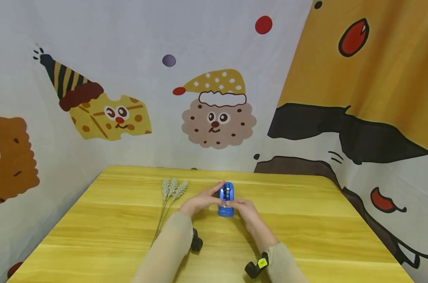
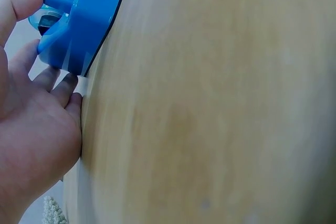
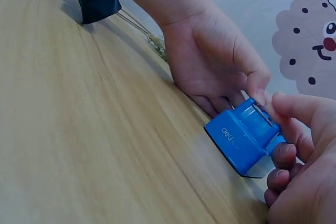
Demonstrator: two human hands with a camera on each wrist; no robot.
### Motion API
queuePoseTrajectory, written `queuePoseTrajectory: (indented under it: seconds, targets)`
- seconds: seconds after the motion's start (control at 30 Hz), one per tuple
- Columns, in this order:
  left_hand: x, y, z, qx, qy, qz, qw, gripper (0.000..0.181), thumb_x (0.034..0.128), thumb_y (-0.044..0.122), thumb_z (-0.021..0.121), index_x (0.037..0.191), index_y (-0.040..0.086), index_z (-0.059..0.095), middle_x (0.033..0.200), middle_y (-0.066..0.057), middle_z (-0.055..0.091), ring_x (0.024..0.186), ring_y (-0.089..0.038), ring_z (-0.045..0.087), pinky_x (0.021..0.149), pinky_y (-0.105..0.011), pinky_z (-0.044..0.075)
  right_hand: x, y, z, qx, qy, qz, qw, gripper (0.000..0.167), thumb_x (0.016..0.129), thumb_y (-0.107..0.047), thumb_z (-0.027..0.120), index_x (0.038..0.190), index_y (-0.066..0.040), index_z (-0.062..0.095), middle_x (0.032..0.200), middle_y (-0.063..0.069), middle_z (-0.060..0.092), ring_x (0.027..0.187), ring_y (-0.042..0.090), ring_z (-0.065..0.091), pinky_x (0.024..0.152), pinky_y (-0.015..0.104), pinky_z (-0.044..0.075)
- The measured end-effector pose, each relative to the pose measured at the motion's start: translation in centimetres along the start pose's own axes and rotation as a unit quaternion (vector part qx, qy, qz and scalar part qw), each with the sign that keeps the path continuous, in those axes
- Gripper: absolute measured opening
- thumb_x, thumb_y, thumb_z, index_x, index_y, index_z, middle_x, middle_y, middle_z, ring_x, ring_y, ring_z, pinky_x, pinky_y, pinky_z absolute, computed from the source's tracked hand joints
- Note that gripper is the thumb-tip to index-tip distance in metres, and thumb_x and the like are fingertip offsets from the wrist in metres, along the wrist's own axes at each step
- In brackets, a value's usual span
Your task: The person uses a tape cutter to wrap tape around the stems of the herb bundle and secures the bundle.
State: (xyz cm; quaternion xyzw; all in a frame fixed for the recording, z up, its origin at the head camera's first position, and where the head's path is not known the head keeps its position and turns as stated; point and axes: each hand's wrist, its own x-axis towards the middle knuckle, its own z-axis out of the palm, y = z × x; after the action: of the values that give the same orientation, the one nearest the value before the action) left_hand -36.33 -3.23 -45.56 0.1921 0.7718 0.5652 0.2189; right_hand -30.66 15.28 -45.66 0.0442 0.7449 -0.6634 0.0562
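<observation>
A blue tape dispenser (image 1: pixel 226 211) marked "deli" stands on the table between both hands. My left hand (image 1: pixel 201 202) holds it from the left, thumb and fingers spread around its side; the left wrist view shows this hand (image 2: pixel 42 124) against the dispenser (image 2: pixel 84 19). From the right, my right hand (image 1: pixel 248 214) reaches in with its thumb over the dispenser near the serrated edge. In the right wrist view the right hand (image 3: pixel 312 166) has its lower fingers curled beside the dispenser (image 3: pixel 239 140). Whether tape lies between its thumb and index finger is hidden.
Pale grey-green artificial sprigs (image 1: pixel 172 188) with thin stems lie on the wooden table (image 1: pixel 104 220), left of the left forearm. Behind the table hangs a cartoon-printed curtain (image 1: pixel 129 51). Black wrist cameras sit at both cuffs.
</observation>
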Motion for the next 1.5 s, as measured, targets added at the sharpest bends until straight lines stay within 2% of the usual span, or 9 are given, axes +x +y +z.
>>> queuePoseTrajectory:
  seconds: [0.2,0.4,0.67,0.97,1.27,1.5]
  targets:
    - [0.2,0.0,0.0,-0.002,0.008,-0.002,1.0000,0.094,0.0779,0.022,0.072,0.152,0.044,0.020,0.162,0.000,0.007,0.144,-0.040,0.011,0.104,-0.072,0.013,-1.1,-1.1,0.0,0.000,-0.005,-0.001,1.0000,0.037,0.086,-0.018,0.071,0.107,0.012,0.066,0.121,0.025,0.060,0.126,0.045,0.041,0.107,0.064,0.021]
    - [0.2,0.2,-0.1,-0.001,0.004,0.000,1.0000,0.094,0.0773,0.021,0.072,0.152,0.044,0.020,0.162,0.001,0.006,0.144,-0.038,0.009,0.106,-0.071,0.011,-0.3,0.1,-0.2,0.002,0.003,-0.002,1.0000,0.039,0.085,-0.024,0.074,0.107,0.007,0.068,0.120,0.021,0.062,0.127,0.042,0.040,0.108,0.063,0.019]
    - [0.0,0.4,-0.2,-0.005,0.005,0.002,1.0000,0.093,0.0783,0.020,0.072,0.153,0.041,0.020,0.162,-0.002,0.006,0.144,-0.039,0.008,0.106,-0.070,0.011,-0.3,0.6,-0.3,-0.020,-0.013,-0.003,0.9997,0.038,0.084,-0.028,0.074,0.105,0.004,0.071,0.125,0.020,0.060,0.130,0.042,0.038,0.106,0.066,0.018]
    - [0.3,0.0,0.0,-0.004,0.009,-0.004,0.9999,0.093,0.0784,0.019,0.073,0.153,0.042,0.022,0.162,-0.001,0.010,0.143,-0.040,0.013,0.107,-0.069,0.015,-0.7,0.9,-0.4,-0.035,-0.009,-0.015,0.9992,0.033,0.085,-0.025,0.074,0.099,0.005,0.072,0.111,0.014,0.066,0.119,0.035,0.047,0.103,0.062,0.027]
    - [0.4,-0.5,0.3,-0.006,0.012,-0.001,0.9999,0.092,0.0790,0.018,0.072,0.153,0.041,0.022,0.162,-0.004,0.010,0.143,-0.041,0.013,0.106,-0.070,0.015,-1.3,1.3,-0.7,-0.047,-0.012,-0.020,0.9986,0.031,0.086,-0.025,0.072,0.096,0.005,0.072,0.114,0.013,0.064,0.120,0.036,0.046,0.102,0.064,0.026]
    - [0.3,-0.4,0.3,-0.007,0.013,-0.004,0.9999,0.093,0.0783,0.019,0.072,0.152,0.042,0.022,0.161,-0.002,0.011,0.144,-0.039,0.012,0.107,-0.069,0.013,-1.6,1.5,-0.8,-0.064,-0.011,-0.022,0.9977,0.031,0.085,-0.026,0.073,0.095,0.003,0.073,0.108,0.011,0.067,0.113,0.032,0.050,0.100,0.060,0.031]
